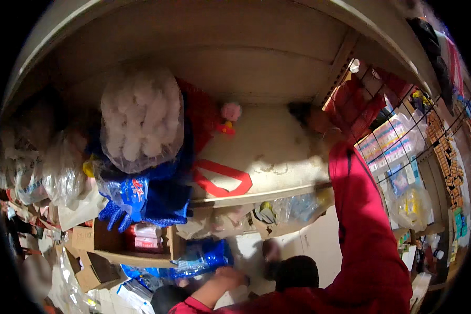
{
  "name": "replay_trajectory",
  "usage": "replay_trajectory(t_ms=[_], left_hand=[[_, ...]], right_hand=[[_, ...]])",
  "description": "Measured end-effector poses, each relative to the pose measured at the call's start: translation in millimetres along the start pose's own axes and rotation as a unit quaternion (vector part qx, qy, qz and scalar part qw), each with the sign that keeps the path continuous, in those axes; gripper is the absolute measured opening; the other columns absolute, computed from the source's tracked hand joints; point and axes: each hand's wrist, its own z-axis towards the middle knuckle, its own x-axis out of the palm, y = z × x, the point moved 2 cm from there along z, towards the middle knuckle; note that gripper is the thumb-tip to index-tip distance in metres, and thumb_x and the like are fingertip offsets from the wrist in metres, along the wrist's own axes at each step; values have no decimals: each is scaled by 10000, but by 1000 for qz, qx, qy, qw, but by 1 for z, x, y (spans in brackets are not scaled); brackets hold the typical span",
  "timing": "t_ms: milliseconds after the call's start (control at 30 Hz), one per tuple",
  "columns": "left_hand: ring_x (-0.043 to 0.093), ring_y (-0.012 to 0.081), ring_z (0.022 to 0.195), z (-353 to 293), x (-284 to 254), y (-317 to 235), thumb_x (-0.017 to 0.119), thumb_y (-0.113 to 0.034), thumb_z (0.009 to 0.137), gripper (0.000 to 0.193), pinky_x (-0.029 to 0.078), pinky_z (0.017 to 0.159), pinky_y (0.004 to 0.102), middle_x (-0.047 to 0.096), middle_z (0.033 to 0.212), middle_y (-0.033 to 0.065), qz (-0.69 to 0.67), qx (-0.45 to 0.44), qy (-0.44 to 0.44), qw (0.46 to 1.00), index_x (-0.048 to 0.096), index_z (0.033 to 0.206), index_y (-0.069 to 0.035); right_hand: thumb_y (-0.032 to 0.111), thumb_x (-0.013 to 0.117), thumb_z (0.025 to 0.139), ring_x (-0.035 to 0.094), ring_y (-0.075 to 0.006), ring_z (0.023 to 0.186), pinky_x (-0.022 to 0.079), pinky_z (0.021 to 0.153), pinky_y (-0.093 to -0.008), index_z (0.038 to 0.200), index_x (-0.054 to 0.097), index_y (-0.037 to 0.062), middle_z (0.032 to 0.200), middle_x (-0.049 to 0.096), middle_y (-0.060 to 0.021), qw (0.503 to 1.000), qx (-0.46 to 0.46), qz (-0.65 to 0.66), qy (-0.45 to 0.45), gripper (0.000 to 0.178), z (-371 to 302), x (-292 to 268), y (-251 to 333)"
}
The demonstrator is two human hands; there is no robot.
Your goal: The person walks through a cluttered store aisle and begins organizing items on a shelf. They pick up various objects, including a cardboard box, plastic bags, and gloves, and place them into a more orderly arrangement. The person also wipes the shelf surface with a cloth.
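Note:
My right arm, in a red sleeve, reaches up to the right end of a pale shelf [277, 138]. There, in shadow, my right hand [319, 123] is closed about a dark, blurred thing [300, 111] that I cannot make out. Low down, near my dark-clad knees, my left hand [227, 277] has its fingers curled in; whatever may be inside them is hidden. A red angular strip [222, 191] lies at the shelf's front edge. Behind it, against the back, sit a small pink flower-shaped item [231, 111] and a red and yellow piece [226, 127].
Left on the shelf stand a clear bag of pale round things [141, 115] and blue dotted gloves [133, 201] hanging over the edge. Below are a cardboard box [133, 257] and blue packs [204, 259]. A black wire grid [397, 138] borders the right, with packaged goods beyond.

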Motion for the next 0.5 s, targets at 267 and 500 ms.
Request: replay_trajectory(t_ms=[267,500], left_hand=[[596,310,886,-28,-17,0,553,-395,751,380,484,733,413,620,927,159,18,22,-32,999,648,905,-61],[593,322,878,-32,-18,-8,576,-381,743,362,489,702,405,617,916,170,13,18,-41,999,645,875,-51]], right_hand=[[266,442,798,554,-354,917,441,824,-408,939,596,-9,984,580,-214,912,181,365,-52,346,-65,-134,83],[329,432,811,551,-398,875,434,785,-442,939,554,-67,924,569,-272,932,179,315,16,434,-140,-152,97]])
